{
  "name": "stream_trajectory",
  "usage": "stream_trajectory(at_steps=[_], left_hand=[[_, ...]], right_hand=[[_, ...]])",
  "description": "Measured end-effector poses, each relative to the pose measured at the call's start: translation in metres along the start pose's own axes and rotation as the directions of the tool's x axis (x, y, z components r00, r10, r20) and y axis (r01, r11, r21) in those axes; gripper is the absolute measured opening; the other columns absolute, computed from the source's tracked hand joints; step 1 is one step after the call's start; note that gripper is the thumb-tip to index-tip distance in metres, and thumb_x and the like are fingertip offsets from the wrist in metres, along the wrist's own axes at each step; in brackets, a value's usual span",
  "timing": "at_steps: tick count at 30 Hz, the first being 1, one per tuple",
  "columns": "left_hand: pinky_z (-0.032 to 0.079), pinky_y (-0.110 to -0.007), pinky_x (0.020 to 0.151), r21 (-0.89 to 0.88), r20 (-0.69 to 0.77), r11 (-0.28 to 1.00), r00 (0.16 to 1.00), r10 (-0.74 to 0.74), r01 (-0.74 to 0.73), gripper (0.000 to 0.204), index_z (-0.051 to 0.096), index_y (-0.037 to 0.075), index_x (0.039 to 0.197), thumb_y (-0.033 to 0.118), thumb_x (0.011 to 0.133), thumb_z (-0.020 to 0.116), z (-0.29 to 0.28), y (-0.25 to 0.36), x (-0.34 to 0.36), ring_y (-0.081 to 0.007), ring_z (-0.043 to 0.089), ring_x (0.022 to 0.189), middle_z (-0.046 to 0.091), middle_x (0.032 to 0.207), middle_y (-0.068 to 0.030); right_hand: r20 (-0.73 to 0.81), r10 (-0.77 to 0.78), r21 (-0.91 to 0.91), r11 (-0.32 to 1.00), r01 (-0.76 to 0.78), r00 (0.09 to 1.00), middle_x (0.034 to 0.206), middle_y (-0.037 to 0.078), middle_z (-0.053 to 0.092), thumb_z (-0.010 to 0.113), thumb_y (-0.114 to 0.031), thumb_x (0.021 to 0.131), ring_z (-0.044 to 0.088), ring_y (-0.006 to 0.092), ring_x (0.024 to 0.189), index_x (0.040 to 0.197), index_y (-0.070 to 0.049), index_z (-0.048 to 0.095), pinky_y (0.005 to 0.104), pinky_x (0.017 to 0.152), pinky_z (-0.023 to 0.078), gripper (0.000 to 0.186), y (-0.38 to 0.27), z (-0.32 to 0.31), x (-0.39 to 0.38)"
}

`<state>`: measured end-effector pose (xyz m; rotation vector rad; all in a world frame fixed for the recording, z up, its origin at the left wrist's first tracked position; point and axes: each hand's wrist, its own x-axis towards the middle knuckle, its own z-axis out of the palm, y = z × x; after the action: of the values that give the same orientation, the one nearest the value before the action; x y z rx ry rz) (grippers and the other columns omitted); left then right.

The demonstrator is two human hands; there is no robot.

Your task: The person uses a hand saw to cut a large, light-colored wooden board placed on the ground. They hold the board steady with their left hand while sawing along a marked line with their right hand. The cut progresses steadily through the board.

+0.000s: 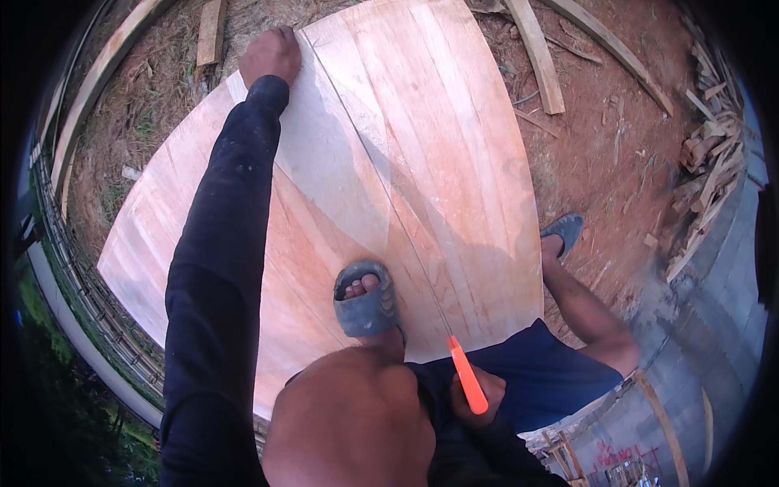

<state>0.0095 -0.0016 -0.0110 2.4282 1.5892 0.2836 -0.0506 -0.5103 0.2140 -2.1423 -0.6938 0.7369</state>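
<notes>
Presently: plywood sheet point(462, 162), under my sandalled foot point(365, 304); thin dark line point(393, 195), across it, placing seemingly done; my left hand point(272, 57), far edge, grip hidden, cannot tell; my right hand point(489, 395), round orange handle point(468, 377); separation, apparently left undone

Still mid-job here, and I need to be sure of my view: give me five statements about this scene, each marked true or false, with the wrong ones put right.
1. The right hand holds the orange handle. True.
2. The left hand is on that same handle. False: it is at the far edge of the wooden board.
3. One slippered foot rests on the board. True.
4. The other foot is on the board too. False: it is off to the board's right.
5. A thin dark line runs from the handle toward the board's far edge. True.
</notes>
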Motion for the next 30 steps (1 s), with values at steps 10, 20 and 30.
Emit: stream_trajectory(at_steps=[10,20,30], left_hand=[[0.049,-0.051,0.092,0.014,0.027,1.0,1.0,-0.006,0.005,0.047,0.073,0.005,0.099,0.038,0.097,0.04,0.003,0.011,0.005,-0.0456,0.065,0.099,0.07,0.103,-0.0256],[0.05,-0.051,0.09,0.013,-0.001,1.0,1.0,0.029,-0.028,0.046,0.073,0.005,0.097,0.038,0.097,0.041,0.005,-0.003,0.005,-0.0453,0.066,0.098,0.07,0.101,-0.0247],[0.05,-0.051,0.09,0.025,0.012,0.999,0.999,0.039,-0.039,0.046,0.073,0.004,0.097,0.038,0.097,0.041,0.004,0.005,0.002,-0.0445,0.066,0.098,0.07,0.101,-0.025]], right_hand=[[-0.029,0.103,0.244,0.965,-0.093,0.994,0.057,0.01,0.052,0.063,0.0,0.08,0.046,0.0077,0.056,0.086,0.007,0.063,0.0296,0.051,0.043,0.01,0.001,0.11,0.191],[0.024,0.04,-0.006,0.999,-0.04,0.999,0.066,0.016,0.062,0.065,0.006,0.076,0.065,0.0285,0.054,0.093,0.008,0.067,0.0307,0.053,0.049,0.017,-0.01,-0.01,-0.003],[-0.021,0.166,0.222,0.962,-0.158,0.986,0.06,0.011,0.056,0.061,0.001,0.079,0.051,0.0091,0.055,0.084,0.006,0.065,0.0303,0.053,0.045,0.008,-0.006,0.101,0.172]])
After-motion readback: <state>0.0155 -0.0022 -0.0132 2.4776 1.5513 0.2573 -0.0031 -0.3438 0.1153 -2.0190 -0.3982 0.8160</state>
